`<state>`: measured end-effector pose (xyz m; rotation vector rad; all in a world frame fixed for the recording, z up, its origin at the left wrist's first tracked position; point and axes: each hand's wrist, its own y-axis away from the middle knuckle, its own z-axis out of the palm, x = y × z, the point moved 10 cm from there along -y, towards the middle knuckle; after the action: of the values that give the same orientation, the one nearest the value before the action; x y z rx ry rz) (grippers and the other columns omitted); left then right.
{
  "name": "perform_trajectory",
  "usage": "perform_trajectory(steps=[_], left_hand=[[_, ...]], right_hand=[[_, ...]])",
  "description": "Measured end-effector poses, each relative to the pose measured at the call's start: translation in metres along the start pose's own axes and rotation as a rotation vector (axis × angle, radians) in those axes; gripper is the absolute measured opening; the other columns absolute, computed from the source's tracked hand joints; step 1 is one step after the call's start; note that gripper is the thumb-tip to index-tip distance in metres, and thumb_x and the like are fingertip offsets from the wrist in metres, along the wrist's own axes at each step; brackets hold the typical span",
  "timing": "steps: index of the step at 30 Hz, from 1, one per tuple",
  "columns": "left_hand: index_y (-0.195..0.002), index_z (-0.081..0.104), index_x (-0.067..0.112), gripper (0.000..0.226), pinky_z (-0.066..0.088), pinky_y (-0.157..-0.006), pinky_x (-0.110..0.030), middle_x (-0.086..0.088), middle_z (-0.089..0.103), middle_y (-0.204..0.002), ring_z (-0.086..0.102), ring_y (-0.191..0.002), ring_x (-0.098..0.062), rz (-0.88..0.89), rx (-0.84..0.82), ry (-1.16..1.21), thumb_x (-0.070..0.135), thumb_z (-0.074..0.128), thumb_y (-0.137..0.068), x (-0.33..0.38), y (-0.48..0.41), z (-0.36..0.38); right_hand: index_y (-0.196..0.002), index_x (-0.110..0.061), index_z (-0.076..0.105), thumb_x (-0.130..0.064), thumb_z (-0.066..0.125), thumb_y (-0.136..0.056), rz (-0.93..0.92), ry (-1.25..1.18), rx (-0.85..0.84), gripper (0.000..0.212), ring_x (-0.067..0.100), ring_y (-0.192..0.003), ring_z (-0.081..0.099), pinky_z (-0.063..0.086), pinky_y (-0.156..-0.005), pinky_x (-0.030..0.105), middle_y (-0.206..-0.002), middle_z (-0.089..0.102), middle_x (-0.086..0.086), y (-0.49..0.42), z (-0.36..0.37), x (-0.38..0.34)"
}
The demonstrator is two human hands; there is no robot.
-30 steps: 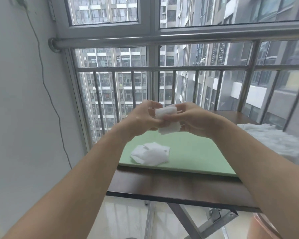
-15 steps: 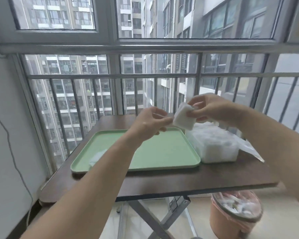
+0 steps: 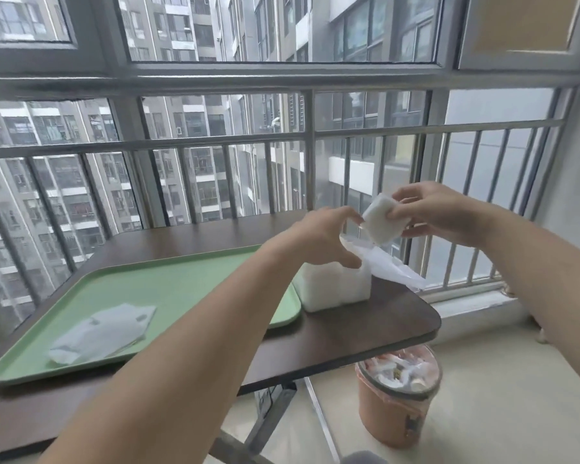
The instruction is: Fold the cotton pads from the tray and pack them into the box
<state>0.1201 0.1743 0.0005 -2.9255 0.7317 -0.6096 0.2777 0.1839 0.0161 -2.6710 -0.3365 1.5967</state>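
Observation:
My right hand [image 3: 439,212] pinches a folded white cotton pad [image 3: 380,222] in the air just above the box. The box [image 3: 335,289] is a white translucent container full of pads, standing on the table right of the tray, with a loose plastic wrap [image 3: 392,269] spilling off its far right side. My left hand [image 3: 325,236] hovers over the box top with fingers spread and holds nothing. A small heap of unfolded white pads [image 3: 104,329] lies at the near left of the green tray [image 3: 198,286].
The dark brown folding table [image 3: 365,333] ends just right of the box. An orange waste bin [image 3: 397,393] with rubbish stands on the floor below that corner. Window railings [image 3: 215,142] run close behind the table.
The view swung right. My left hand let go of the folded pad, and my right hand carried it from over the tray to above the box.

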Motion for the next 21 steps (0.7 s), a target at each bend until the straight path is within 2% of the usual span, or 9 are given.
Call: perform_trajectory(steps=[6,9,12,14,15,17,19,21], left_hand=[[-0.151,0.032,0.027,0.097,0.043,-0.107,-0.047,-0.002,0.044,-0.144,0.047,-0.128,-0.028,-0.084,-0.154,-0.131,0.033,0.088,-0.073,-0.004,-0.021,0.017],[-0.157,0.016,0.028,0.117,0.044,-0.106,-0.05,-0.007,0.039,-0.145,0.046,-0.129,-0.033,-0.157,-0.246,-0.267,0.048,0.089,-0.068,-0.008,-0.027,0.021],[-0.157,0.003,0.033,0.146,0.041,-0.108,-0.053,-0.01,0.036,-0.148,0.041,-0.132,-0.036,-0.234,-0.325,-0.426,0.075,0.084,-0.042,-0.018,-0.03,0.023],[-0.156,-0.002,0.037,0.159,0.04,-0.109,-0.054,-0.01,0.031,-0.151,0.038,-0.136,-0.037,-0.271,-0.332,-0.485,0.083,0.073,-0.024,-0.026,-0.034,0.023],[-0.156,-0.007,0.038,0.16,0.039,-0.11,-0.055,-0.01,0.027,-0.154,0.035,-0.139,-0.038,-0.29,-0.334,-0.489,0.083,0.072,-0.025,-0.031,-0.036,0.023],[-0.157,-0.013,0.038,0.146,0.038,-0.112,-0.053,-0.006,0.022,-0.159,0.033,-0.142,-0.037,-0.329,-0.336,-0.409,0.074,0.081,-0.051,-0.037,-0.033,0.023],[-0.159,0.001,0.031,0.124,0.043,-0.109,-0.05,-0.006,0.033,-0.156,0.044,-0.135,-0.037,-0.373,-0.35,-0.283,0.059,0.083,-0.07,-0.043,-0.03,0.027],[-0.156,0.014,0.029,0.116,0.047,-0.105,-0.05,-0.01,0.046,-0.146,0.053,-0.124,-0.037,-0.394,-0.381,-0.222,0.056,0.085,-0.068,-0.046,-0.026,0.031]], right_hand=[[-0.112,-0.005,0.062,-0.004,0.065,-0.091,-0.016,-0.067,-0.044,0.022,0.033,-0.115,0.063,0.056,-0.093,0.041,-0.122,0.063,0.019,0.0,-0.003,0.009],[-0.118,-0.002,0.06,0.0,0.065,-0.09,-0.046,-0.086,-0.106,0.029,0.031,-0.113,0.065,0.058,-0.089,0.037,-0.123,0.063,0.02,-0.001,0.004,0.004],[-0.118,-0.001,0.059,0.004,0.068,-0.086,-0.069,-0.078,-0.173,0.034,0.032,-0.114,0.066,0.057,-0.095,0.042,-0.12,0.065,0.019,-0.001,0.015,-0.001],[-0.111,-0.001,0.059,0.006,0.069,-0.083,-0.075,-0.086,-0.219,0.031,0.035,-0.114,0.065,0.055,-0.098,0.046,-0.116,0.065,0.018,0.001,0.025,-0.004],[-0.107,-0.002,0.059,0.006,0.069,-0.082,-0.077,-0.098,-0.244,0.029,0.035,-0.115,0.065,0.054,-0.099,0.047,-0.113,0.065,0.017,0.001,0.03,-0.006],[-0.104,-0.005,0.059,0.004,0.069,-0.08,-0.072,-0.134,-0.304,0.028,0.033,-0.112,0.066,0.058,-0.094,0.045,-0.111,0.063,0.015,0.004,0.041,-0.009],[-0.105,-0.006,0.059,0.003,0.067,-0.082,-0.063,-0.153,-0.341,0.026,0.028,-0.106,0.068,0.06,-0.084,0.039,-0.11,0.062,0.014,0.006,0.049,-0.011],[-0.105,-0.006,0.059,0.002,0.066,-0.083,-0.074,-0.113,-0.336,0.024,0.025,-0.101,0.068,0.06,-0.081,0.038,-0.107,0.062,0.012,0.005,0.053,-0.012]])
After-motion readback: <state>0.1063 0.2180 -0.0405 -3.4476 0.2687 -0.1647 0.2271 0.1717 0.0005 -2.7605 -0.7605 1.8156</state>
